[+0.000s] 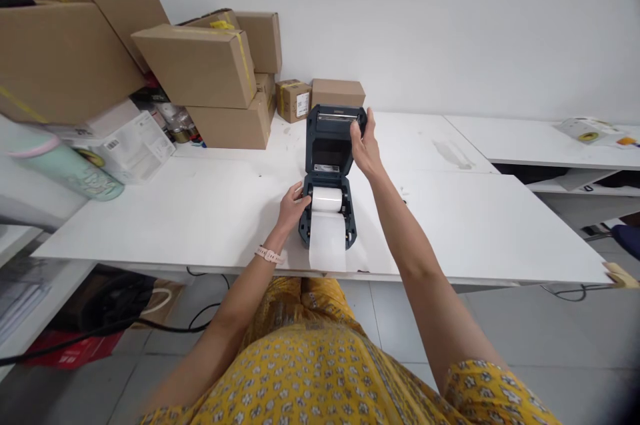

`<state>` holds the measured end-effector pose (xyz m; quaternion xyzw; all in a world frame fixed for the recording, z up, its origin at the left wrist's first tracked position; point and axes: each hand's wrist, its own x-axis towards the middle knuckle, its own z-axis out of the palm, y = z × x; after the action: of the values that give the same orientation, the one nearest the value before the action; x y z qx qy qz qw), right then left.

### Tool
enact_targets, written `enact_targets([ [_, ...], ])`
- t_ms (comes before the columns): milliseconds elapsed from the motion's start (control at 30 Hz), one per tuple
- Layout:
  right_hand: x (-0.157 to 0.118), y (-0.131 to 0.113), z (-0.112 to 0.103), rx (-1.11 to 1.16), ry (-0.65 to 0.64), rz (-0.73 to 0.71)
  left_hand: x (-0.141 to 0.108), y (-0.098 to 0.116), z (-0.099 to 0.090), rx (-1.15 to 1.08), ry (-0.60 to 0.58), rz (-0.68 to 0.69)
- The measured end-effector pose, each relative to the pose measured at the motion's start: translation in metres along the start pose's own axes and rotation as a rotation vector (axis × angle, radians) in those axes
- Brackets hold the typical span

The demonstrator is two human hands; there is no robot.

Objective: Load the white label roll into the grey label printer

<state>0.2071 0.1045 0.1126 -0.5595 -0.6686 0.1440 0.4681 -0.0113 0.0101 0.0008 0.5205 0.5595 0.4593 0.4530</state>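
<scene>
Head view: holding raised lid (pixel 333 145) of printer (pixel 327 177) in right hand (pixel 367 148), base (pixel 352 219) in left hand (pixel 292 207); apparently at open-lid step, needing steadiness.

And here's the top (pixel 310 371), filling the bottom centre of the frame: bright yellow, scattered all over with little pale flowers, their outlines dark. Over at lower right, the right sleeve (pixel 480 381) carries that same floral print, and it's a short one, ending above the elbow. Just above the top, lower centre, there's yellow patterned cloth over the legs (pixel 300 298), its folds showing. And look left of centre, around the left wrist: a pale pink band (pixel 270 254), segmented or pierced, too small to tell which!
</scene>
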Motion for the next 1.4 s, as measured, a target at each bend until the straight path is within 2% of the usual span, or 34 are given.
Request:
enact_targets([
  [67,-0.002,-0.001,-0.002,-0.071,0.060,-0.080,-0.006,0.002,-0.003,0.081,-0.021,-0.005],
  [133,-0.017,-0.005,-0.004,-0.172,0.104,-0.170,-0.010,0.008,-0.005,0.194,-0.032,-0.021],
  [200,-0.037,-0.009,-0.004,-0.278,-0.057,-0.201,-0.009,0.016,-0.007,0.343,-0.039,-0.044],
  [300,-0.062,-0.007,0.002,-0.380,-0.488,-0.169,-0.003,0.031,-0.008,0.590,-0.072,-0.085],
  [400,-0.069,0.001,0.015,-0.421,-0.737,-0.143,0.003,0.043,-0.007,0.773,-0.141,-0.115],
  [500,-0.062,0.005,0.032,-0.451,-0.885,-0.124,0.006,0.049,-0.008,0.875,-0.221,-0.123],
  [600,-0.053,0.002,0.041,-0.452,-0.957,-0.116,0.006,0.051,-0.008,0.931,-0.269,-0.116],
  [667,-0.049,-0.002,0.038,-0.413,-0.989,-0.123,0.006,0.051,-0.008,0.960,-0.284,-0.108],
  [733,-0.046,-0.006,0.024,-0.346,-1.020,-0.141,0.006,0.051,-0.008,0.980,-0.293,-0.102],
  [833,-0.048,-0.006,-0.015,-0.125,-1.011,-0.204,0.006,0.050,-0.008,0.997,-0.293,-0.094],
  [900,-0.053,0.001,-0.047,0.075,-0.916,-0.223,0.005,0.049,-0.008,1.001,-0.287,-0.093],
  [1000,-0.065,0.022,-0.091,0.208,-0.730,-0.125,0.005,0.046,-0.008,0.999,-0.283,-0.093],
  [1067,-0.071,0.040,-0.107,0.190,-0.640,0.001,0.006,0.045,-0.008,0.999,-0.282,-0.092],
  [1133,-0.073,0.058,-0.111,0.162,-0.578,0.135,0.007,0.044,-0.007,1.001,-0.280,-0.093],
  [1200,-0.073,0.074,-0.102,0.141,-0.550,0.234,0.007,0.044,-0.007,1.004,-0.276,-0.096],
  [1400,-0.073,0.104,-0.059,0.147,-0.578,0.321,0.006,0.046,-0.007,1.007,-0.271,-0.094],
])
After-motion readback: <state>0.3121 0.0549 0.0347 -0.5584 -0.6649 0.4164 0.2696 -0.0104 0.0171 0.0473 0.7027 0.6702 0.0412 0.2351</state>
